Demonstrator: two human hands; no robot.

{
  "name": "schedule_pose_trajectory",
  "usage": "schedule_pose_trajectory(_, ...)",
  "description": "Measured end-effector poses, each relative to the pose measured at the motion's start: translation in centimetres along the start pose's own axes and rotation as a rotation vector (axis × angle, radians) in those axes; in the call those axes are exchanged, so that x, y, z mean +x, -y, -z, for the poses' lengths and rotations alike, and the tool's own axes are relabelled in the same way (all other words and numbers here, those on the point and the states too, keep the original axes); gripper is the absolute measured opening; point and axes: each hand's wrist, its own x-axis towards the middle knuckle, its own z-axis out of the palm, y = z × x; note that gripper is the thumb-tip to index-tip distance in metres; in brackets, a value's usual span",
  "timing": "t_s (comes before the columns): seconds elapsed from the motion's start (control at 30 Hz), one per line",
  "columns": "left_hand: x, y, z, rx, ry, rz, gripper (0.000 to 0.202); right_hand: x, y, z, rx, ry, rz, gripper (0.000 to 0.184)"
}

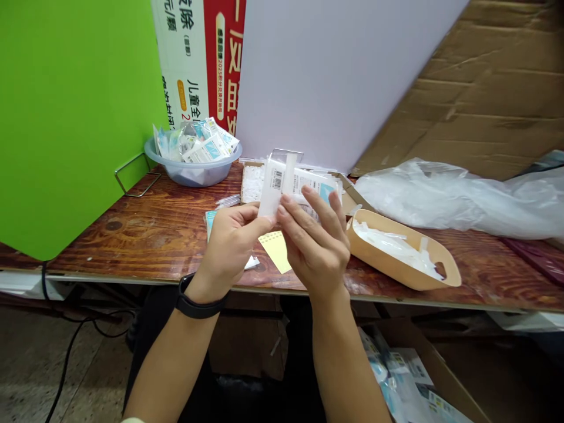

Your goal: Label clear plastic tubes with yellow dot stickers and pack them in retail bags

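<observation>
Head view: white barcoded packet [274, 189] raised at centre frame, above varnished wooden table [132, 235]. Left hand [229, 247] clenched, pinching the packet's lower edge; right hand [315, 244] has fingers against it, thumb hidden, grip unclear. Step in hand: two-handed handling of the packet; any next move calls for a hand freed. Upper left, translucent plastic basin [194, 176] of packets; right, wooden tray [396, 258].

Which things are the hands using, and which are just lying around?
Being used: white barcoded packet, held by the left hand and right hand.
Just lying around: blue plastic bowl of packets, brown paper tray, yellow paper slip, crumpled plastic bag.
</observation>
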Motion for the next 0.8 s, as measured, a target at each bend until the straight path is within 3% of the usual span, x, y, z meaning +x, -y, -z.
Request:
schedule_pose_trajectory(0.27,-0.7,-0.9,-0.9,-0.114,-0.066,0.116,0.006,-1.0,-0.2,0.5,0.156,-0.117,-0.133,0.028)
schedule_pose_trajectory(0.5,-0.3,-0.8,-1.0,-0.246,-0.017,0.265,0.030,-1.0,0.5,0.4,0.303,-0.152,-0.042,0.028)
schedule_pose_trajectory(0.67,0.1,-0.4,-0.6,-0.185,-0.100,0.195,0.024,-0.9,1.1,0.1,0.237,-0.086,-0.005,0.023)
schedule_pose_trajectory(0.8,0.4,0.2,-0.1,-0.097,-0.086,0.083,0.024,-0.1,1.3,0.6,0.271,-0.023,-0.017,0.021)
